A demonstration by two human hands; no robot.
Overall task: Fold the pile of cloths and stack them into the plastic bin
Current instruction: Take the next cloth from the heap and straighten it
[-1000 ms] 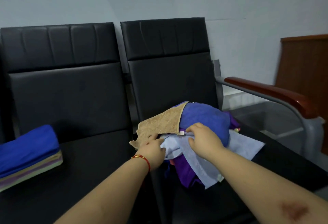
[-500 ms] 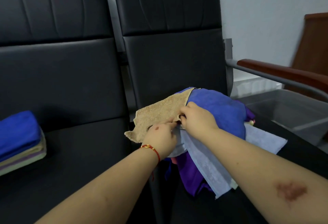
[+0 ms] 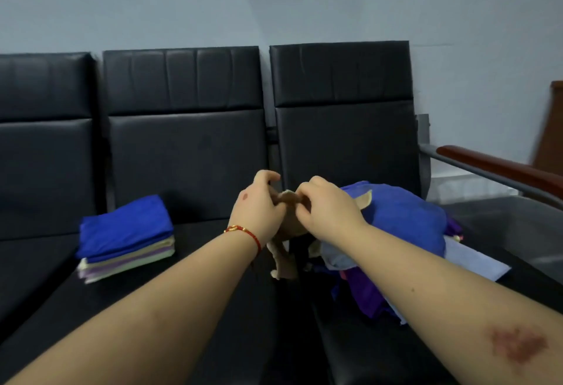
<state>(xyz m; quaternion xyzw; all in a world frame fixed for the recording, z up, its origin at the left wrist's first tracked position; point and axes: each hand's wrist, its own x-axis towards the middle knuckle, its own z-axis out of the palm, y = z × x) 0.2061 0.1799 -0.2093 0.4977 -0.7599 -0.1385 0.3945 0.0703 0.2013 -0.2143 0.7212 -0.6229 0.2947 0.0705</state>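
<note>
Head view: my left hand (image 3: 259,211) and right hand (image 3: 327,209) are both pinching the tan cloth (image 3: 285,250) above the seat (image 3: 213,308); the clear bin (image 3: 499,211) is sitting beside the unfolded pile (image 3: 405,232).

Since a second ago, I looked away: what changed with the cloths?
Both hands, left hand and right hand, lifted the tan cloth off the unfolded pile; each pinches its top edge and it hangs between them. The folded stack stayed put.
</note>
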